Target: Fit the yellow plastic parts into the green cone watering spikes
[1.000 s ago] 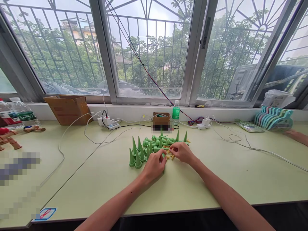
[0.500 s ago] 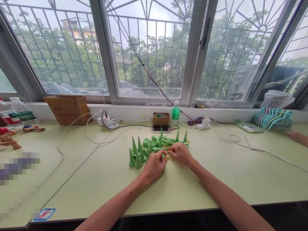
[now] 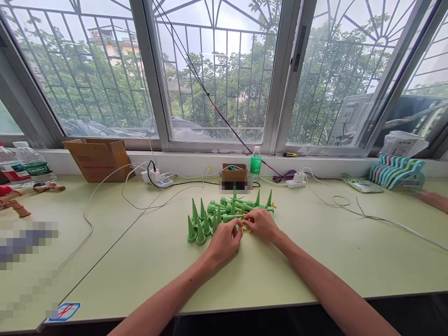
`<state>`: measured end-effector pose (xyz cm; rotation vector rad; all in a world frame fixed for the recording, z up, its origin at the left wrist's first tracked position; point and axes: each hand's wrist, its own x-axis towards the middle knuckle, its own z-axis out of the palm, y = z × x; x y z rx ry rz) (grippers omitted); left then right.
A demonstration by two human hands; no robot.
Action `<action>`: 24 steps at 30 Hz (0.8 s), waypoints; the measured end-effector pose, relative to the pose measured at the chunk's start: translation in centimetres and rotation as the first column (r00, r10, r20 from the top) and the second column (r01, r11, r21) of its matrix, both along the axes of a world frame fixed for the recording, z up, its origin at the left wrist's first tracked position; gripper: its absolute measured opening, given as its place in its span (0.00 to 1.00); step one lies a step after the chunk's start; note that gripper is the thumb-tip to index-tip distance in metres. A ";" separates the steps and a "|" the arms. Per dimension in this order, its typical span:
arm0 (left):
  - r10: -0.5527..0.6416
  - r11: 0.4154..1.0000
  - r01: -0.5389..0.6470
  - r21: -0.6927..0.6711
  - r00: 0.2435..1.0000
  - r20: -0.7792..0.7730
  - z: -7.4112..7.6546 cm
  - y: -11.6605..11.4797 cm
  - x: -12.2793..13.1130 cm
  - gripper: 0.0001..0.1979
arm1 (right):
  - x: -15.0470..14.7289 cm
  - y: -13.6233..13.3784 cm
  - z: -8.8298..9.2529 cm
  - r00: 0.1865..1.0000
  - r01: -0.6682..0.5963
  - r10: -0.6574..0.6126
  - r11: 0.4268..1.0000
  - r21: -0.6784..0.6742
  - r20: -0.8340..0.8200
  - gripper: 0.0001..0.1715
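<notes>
My left hand (image 3: 226, 240) is closed around a green plastic spike (image 3: 237, 227), most of it hidden by the fingers. Just right of it, my right hand (image 3: 261, 223) has its fingertips pinched together close to the left fingers. Whatever sits in that pinch is too small and covered to make out. Small yellow pieces (image 3: 245, 229) lie on the table under the right fingers. Several green cone-shaped spikes (image 3: 200, 235) stand upright on round caps left of my hands. Behind them, more green spikes (image 3: 217, 208) lie on their sides in a heap.
A small cardboard box (image 3: 234, 173) and a green-labelled bottle (image 3: 255, 162) stand behind the heap. White cables (image 3: 168, 204) and power strips (image 3: 296, 183) run along the back. Hangers (image 3: 399, 172) and another person's hand (image 3: 432, 199) are at the right. A larger carton (image 3: 100, 161) stands left.
My right hand has shifted slightly left and down, its fingertips nearer the left hand. The left hand stays in place. The spikes on the table have not moved.
</notes>
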<state>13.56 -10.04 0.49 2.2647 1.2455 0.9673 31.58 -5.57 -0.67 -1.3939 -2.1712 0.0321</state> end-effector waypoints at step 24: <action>0.018 1.000 -0.017 -0.020 0.998 0.062 -0.3 0.1 0.0 0.10 | -0.2 -0.7 0.8 0.956 -0.103 0.096 0.995 -0.008 -0.278 0.11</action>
